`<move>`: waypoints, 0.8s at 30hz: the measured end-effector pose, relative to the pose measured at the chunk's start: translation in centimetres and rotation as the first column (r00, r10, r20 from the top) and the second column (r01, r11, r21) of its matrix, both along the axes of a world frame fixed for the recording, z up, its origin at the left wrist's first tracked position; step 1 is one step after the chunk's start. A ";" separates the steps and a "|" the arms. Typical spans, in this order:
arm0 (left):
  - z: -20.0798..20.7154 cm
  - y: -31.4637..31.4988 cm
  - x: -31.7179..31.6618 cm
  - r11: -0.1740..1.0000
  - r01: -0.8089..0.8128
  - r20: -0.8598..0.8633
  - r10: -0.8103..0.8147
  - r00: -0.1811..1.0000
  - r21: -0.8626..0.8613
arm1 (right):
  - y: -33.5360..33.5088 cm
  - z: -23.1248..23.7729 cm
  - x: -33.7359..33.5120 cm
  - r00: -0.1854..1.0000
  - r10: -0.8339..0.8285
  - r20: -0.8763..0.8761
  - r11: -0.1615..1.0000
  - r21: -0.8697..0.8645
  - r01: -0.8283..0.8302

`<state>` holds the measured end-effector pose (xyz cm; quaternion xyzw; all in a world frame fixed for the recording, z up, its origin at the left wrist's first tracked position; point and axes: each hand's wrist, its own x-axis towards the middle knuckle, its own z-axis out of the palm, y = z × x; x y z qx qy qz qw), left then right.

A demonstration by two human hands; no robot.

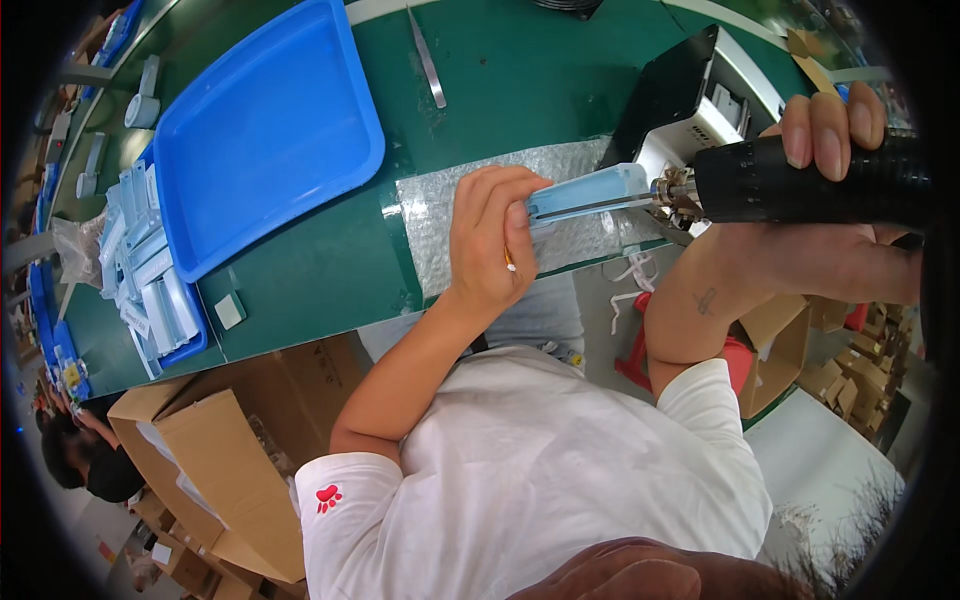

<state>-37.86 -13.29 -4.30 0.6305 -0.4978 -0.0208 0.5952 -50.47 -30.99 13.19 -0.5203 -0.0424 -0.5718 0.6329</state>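
Note:
My left hand is closed around one end of a long light-blue plastic housing, held over a sheet of bubble wrap near the bench's front edge. My right hand wraps around a thick black electric screwdriver, its body lying sideways. From its metal nose a thin bit reaches left along the open inside of the housing toward my left fingers. Whether the tip touches a screw is hidden. Behind the screwdriver's nose stands a black and white boxy machine.
A large blue tray lies on the green bench. Left of it, a smaller bin holds several light-blue housings. Tweezers lie toward the back. Open cardboard boxes stand below the bench; another person is at far left.

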 end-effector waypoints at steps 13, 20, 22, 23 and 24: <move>-0.3 -0.6 -0.4 0.999 -0.041 0.046 0.042 0.998 -0.026 | -3.7 6.0 -7.2 0.541 -0.838 0.073 0.484 -0.360 0.798; -0.8 -0.4 -0.5 0.999 -0.043 0.094 0.040 0.995 0.030 | -0.9 5.1 -6.0 0.839 -0.541 -0.059 0.801 -0.341 0.492; -1.0 -0.4 -0.5 0.998 -0.047 0.095 0.043 0.995 0.032 | -0.1 4.4 -1.4 0.780 -0.619 0.089 0.676 -0.445 0.587; -1.0 0.0 -0.3 0.997 -0.065 0.109 0.061 0.992 0.034 | -0.5 3.5 -0.5 0.828 -0.544 0.134 0.730 -0.411 0.546; -0.8 0.1 -0.3 0.997 -0.063 0.116 0.058 0.992 0.035 | -0.9 3.0 -0.1 0.857 -0.485 0.177 0.766 -0.387 0.513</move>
